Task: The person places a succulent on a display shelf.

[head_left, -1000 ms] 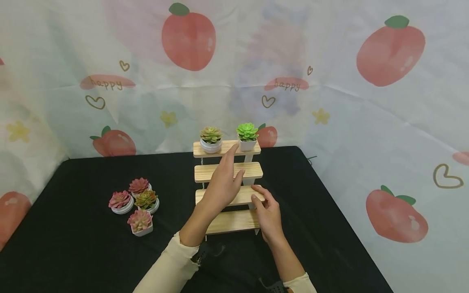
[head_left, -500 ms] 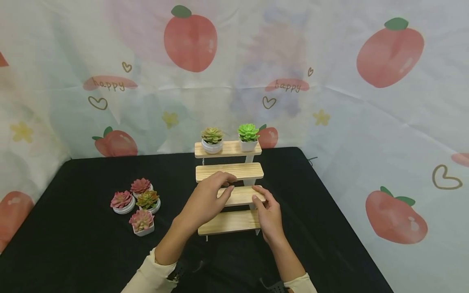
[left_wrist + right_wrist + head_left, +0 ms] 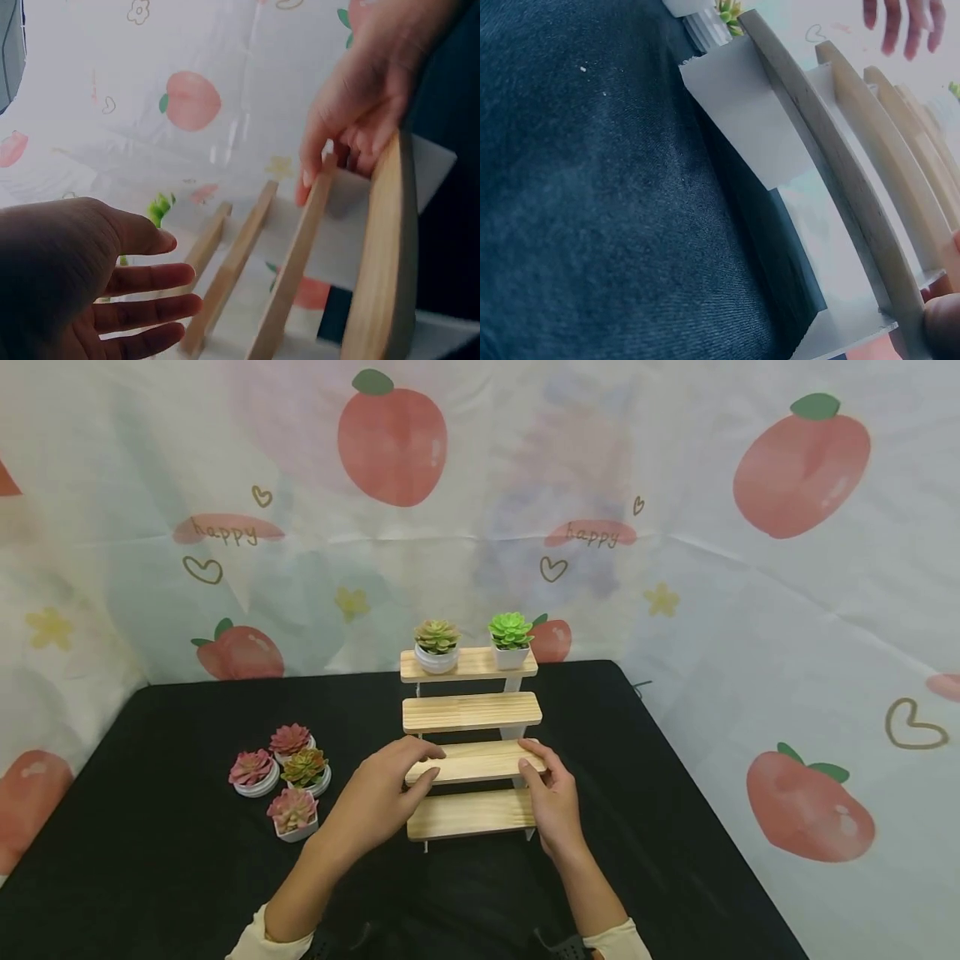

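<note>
A tiered wooden shelf stand (image 3: 472, 713) with white side supports stands on the black cloth. At the right end of its second board from the bottom, my right hand (image 3: 557, 800) grips the edge between thumb and fingers. My left hand (image 3: 375, 795) hovers by that board's left end, fingers spread and loosely bent, holding nothing; the left wrist view has the same hand (image 3: 97, 289) apart from the boards. On the top board sit a dull-green succulent (image 3: 437, 646) in a round white pot, at left, and a bright-green succulent (image 3: 511, 640) in a square white pot, at right.
Left of the stand, several potted succulents cluster on the black-covered table (image 3: 165, 843): a dark pink one (image 3: 291, 740), a pink one (image 3: 251, 768), a green-orange one (image 3: 303, 768) and a pale pink one (image 3: 292, 812). A peach-printed curtain (image 3: 480, 468) hangs behind.
My left hand has drawn back from the top board, down and left to the stand's lower left side. The right hand keeps its hold, and both plants on top stay put.
</note>
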The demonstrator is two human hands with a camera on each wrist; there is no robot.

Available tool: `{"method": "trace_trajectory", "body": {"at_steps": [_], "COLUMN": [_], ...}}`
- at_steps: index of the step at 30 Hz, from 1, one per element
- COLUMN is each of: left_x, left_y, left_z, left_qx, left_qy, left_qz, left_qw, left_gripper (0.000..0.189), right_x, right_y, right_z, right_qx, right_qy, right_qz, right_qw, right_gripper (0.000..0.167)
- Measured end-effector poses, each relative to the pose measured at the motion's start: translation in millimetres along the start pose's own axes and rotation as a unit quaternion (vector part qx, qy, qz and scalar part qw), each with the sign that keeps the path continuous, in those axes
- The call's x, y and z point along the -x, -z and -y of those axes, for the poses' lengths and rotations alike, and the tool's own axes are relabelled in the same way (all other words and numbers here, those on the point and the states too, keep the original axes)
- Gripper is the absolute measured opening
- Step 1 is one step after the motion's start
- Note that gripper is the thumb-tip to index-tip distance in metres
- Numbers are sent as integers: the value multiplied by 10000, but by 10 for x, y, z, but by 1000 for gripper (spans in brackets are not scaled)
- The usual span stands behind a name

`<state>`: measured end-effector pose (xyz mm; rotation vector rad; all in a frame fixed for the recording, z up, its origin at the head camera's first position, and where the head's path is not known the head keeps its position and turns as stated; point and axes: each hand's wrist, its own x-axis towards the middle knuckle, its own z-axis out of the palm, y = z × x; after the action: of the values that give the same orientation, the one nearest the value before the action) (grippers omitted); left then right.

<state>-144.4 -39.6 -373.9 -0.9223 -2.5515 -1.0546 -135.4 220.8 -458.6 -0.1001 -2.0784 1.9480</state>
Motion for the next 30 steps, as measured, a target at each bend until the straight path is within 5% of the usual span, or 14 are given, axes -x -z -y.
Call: {"method": "trace_trajectory", "body": {"at_steps": [15,23,30], "left_x": [550,716,946], "left_y": [405,469,465], "left_z": [535,700,917], "left_qx": [-576,-809,-933], "left_qy": [759,824,601], "left_qz": [-212,-424,-910], "left_qw": [9952,9924,9897], "left_gripper": [34,31,52], "right_x": [-4,-10,-16], "right_y": [-24,-25,-21], "right_z": [14,3,2], "right_qx": [-49,-55,65], "right_qy": [58,2,-17], "right_qz": [10,-27,-34], "right_qw": [10000,10000,10000], "right_gripper": [34,35,36]}}
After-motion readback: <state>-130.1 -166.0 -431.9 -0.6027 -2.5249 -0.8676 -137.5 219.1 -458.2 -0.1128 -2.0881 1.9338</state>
